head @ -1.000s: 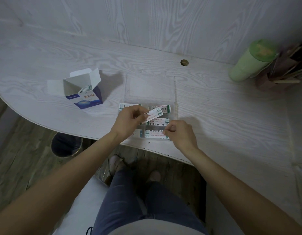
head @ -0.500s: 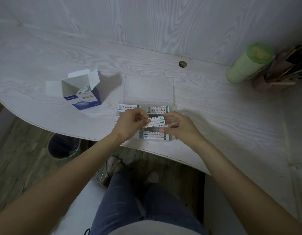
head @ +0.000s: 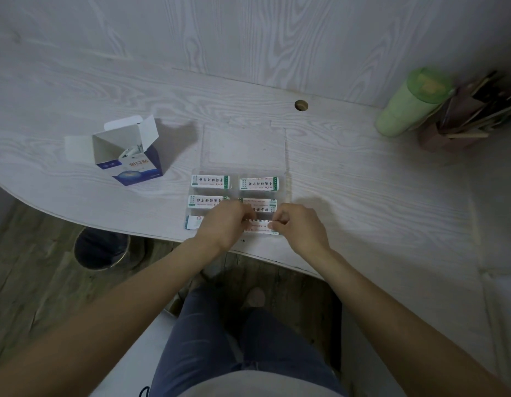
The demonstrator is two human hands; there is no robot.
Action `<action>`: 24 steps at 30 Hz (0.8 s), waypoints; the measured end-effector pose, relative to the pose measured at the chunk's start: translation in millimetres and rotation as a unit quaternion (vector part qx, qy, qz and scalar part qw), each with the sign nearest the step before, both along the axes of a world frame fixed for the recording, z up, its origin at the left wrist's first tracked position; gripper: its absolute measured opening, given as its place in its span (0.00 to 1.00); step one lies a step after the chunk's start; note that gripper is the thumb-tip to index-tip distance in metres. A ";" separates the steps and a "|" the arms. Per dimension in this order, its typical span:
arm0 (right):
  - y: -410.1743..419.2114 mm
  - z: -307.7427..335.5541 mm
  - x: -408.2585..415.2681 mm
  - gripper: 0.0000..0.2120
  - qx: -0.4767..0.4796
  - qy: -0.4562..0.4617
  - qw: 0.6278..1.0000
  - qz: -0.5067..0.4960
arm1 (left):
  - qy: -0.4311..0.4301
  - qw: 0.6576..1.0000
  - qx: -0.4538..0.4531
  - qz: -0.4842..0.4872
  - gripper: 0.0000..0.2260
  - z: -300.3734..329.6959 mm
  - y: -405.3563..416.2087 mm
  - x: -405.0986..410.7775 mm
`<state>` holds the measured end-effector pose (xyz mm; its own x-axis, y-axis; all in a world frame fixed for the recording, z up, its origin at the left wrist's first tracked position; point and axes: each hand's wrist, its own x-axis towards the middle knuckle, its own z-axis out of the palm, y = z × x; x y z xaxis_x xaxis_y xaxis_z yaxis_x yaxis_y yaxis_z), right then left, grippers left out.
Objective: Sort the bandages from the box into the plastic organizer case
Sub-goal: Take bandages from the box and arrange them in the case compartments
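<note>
At far left the open box (head: 128, 159) stands on the desk (head: 363, 196); we can barely make out the wrappers inside. Our left hand (head: 222, 224) hides most of the clear organizer case's (head: 237, 202) near-left bandage. Both hands pinch a bandage (head: 260, 224) over the near-right compartment, right hand (head: 298, 227) curled on its end. Four farther compartments hold bandages.

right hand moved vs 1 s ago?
Yes. The right hand shifted right, away from the bandage box, along the near row of the organizer case, where both it and the left hand pinch a bandage.
</note>
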<state>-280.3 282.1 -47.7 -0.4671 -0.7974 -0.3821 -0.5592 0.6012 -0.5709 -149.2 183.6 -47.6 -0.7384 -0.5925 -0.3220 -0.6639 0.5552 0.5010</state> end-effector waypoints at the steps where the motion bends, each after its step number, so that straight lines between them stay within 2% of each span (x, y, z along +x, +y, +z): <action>1: -0.3 0.0 1.3 0.04 0.008 0.029 0.999 0.012 | -0.013 1.000 -0.023 -0.008 0.11 -0.5 1.0 -0.2; 5: -0.4 -0.5 2.0 0.09 0.031 0.109 0.992 0.059 | -0.055 0.993 -0.104 -0.029 0.12 -1.3 3.5 -1.2; 11: 4.5 5.3 -1.9 0.11 0.069 0.154 0.981 0.093 | -0.087 0.986 -0.134 -0.042 0.12 0.6 2.7 -2.6; 17: -2.9 4.8 3.0 0.17 0.118 0.140 0.977 0.105 | -0.096 0.985 -0.136 -0.044 0.12 1.5 2.6 -3.5; 24: -3.3 5.2 -1.5 0.19 0.105 0.068 0.991 0.049 | -0.091 0.987 -0.127 -0.041 0.12 2.7 2.6 -5.0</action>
